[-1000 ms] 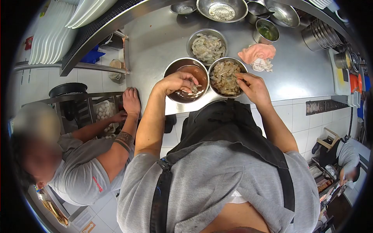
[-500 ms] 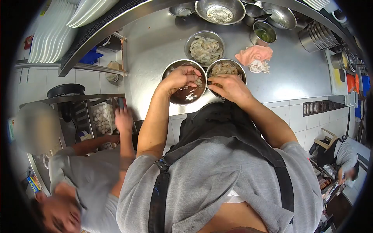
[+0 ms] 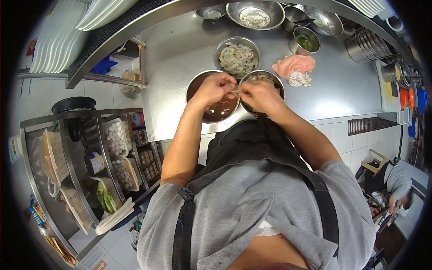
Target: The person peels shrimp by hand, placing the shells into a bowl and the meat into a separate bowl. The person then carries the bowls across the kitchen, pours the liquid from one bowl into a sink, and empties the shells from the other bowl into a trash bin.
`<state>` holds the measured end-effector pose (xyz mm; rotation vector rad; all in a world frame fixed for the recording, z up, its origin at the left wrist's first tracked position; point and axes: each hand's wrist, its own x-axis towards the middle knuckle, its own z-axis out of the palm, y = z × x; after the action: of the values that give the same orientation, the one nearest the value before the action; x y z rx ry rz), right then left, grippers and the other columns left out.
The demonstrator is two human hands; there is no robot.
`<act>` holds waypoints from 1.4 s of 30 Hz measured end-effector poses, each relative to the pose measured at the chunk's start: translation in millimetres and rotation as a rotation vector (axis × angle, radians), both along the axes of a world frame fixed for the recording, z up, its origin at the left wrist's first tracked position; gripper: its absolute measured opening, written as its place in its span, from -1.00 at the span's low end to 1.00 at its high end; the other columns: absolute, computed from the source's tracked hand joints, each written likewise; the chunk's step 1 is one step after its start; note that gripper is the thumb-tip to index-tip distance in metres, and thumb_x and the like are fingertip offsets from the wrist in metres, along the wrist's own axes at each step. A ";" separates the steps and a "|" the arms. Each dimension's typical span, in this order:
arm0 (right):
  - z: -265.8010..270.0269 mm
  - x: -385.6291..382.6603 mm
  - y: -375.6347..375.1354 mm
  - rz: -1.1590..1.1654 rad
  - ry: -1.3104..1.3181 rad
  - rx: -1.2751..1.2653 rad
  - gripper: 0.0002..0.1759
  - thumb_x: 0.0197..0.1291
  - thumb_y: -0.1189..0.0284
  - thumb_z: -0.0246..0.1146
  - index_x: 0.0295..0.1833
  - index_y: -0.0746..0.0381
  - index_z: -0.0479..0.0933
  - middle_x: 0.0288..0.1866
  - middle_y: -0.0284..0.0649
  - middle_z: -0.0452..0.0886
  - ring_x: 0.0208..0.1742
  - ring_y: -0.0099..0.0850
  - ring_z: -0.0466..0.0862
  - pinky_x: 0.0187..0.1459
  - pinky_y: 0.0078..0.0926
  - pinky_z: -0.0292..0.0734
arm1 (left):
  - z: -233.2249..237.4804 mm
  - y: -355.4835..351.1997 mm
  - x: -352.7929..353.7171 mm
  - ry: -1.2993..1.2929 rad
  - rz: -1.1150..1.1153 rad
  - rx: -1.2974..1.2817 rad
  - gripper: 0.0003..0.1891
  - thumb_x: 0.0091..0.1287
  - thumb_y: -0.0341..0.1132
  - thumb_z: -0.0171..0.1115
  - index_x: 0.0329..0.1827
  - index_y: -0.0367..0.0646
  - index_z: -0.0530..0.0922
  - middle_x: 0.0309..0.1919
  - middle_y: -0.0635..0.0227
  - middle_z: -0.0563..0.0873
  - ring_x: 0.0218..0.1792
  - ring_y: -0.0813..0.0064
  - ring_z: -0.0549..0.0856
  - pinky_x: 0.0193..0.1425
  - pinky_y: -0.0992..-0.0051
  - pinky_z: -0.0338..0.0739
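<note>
My left hand (image 3: pixel 217 91) is over the inner side of a steel bowl (image 3: pixel 194 81) of dark reddish-brown liquid. Its fingers pinch one end of a small pale shrimp (image 3: pixel 236 91). From the other side, my right hand (image 3: pixel 261 96) has its fingers closed on the same shrimp, above the rims where two bowls meet. Beneath my right hand, the second bowl (image 3: pixel 282 92) holds more shrimp pieces, partly hidden. Just behind stands a third bowl (image 3: pixel 218 44) heaped with pale grey shrimp (image 3: pixel 238 58).
Pink and white cloths (image 3: pixel 294 66) lie right of the bowls. A steel pot with green contents (image 3: pixel 306 41) and several metal bowls (image 3: pixel 255 15) line the back. Egg trays (image 3: pixel 118 138) fill a shelf at left. Another person (image 3: pixel 392 180) is at far right.
Both hands have come together between the two front bowls, now with a shrimp between them. My right hand rose from its bowl. The co-worker at the left has left the view.
</note>
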<state>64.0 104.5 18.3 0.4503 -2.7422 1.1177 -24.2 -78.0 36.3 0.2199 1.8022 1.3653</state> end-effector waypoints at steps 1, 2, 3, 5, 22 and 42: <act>-1.1 4.7 9.2 -0.050 0.032 -0.077 -0.79 0.16 0.38 0.33 -0.18 0.29 0.59 -0.36 -0.02 0.66 -0.34 -0.03 0.67 -0.29 -0.16 0.55 | 3.0 6.9 1.3 0.073 -0.042 -0.016 -0.83 0.42 -0.45 0.19 0.01 -0.30 0.55 -0.24 0.26 0.71 -0.31 0.52 0.74 -0.20 0.57 0.64; -2.2 11.4 19.1 -0.110 -0.051 -0.145 -0.77 0.16 0.40 0.34 -0.13 0.32 0.61 -0.39 -0.07 0.67 -0.47 -0.21 0.65 -0.37 -0.29 0.52 | 7.1 16.0 4.6 0.039 -0.018 0.057 -0.82 0.41 -0.45 0.21 0.01 -0.33 0.55 -0.22 0.23 0.71 -0.28 0.50 0.75 -0.18 0.55 0.65; -3.7 18.4 28.6 -0.107 -0.055 -0.139 -0.77 0.16 0.40 0.34 -0.13 0.32 0.61 -0.39 -0.07 0.67 -0.47 -0.21 0.65 -0.37 -0.29 0.52 | -4.2 25.4 6.0 0.041 -0.012 0.142 -0.84 0.38 -0.47 0.22 -0.04 -0.32 0.59 -0.29 0.25 0.73 -0.34 0.50 0.73 -0.24 0.52 0.65; -6.9 31.1 47.4 -0.281 -0.314 -0.209 -0.79 0.13 0.39 0.35 -0.16 0.27 0.64 -0.33 -0.05 0.70 -0.32 -0.08 0.70 -0.26 -0.24 0.57 | -21.3 43.1 6.8 0.053 -0.113 0.136 -0.78 0.35 -0.47 0.23 0.03 -0.31 0.58 -0.24 0.25 0.74 -0.30 0.52 0.72 -0.25 0.51 0.65; -9.4 57.6 64.7 -0.496 -0.406 -0.359 -0.73 0.18 0.37 0.34 -0.07 0.32 0.65 -0.29 -0.10 0.74 -0.39 -0.34 0.68 -0.24 -0.40 0.57 | -113.7 -44.1 0.3 1.389 -0.537 -0.731 -0.60 0.22 -0.38 0.18 0.13 -0.30 0.57 0.05 -0.09 0.68 0.09 -0.03 0.68 0.21 0.21 0.58; -15.7 58.2 67.7 -0.455 -0.429 -0.544 -0.75 0.23 0.43 0.33 -0.06 0.38 0.64 -0.34 -0.22 0.71 -0.49 -0.57 0.58 -0.46 -0.55 0.50 | -66.7 -7.9 2.7 0.389 -0.752 -0.518 -0.57 0.03 -0.45 0.11 0.01 -0.27 0.69 -0.02 -0.18 0.70 0.12 0.03 0.67 0.25 0.24 0.49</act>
<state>122.2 172.2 2.5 -0.5069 -2.4710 1.8775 -21.6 -85.9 -30.4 0.8237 2.0109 0.3260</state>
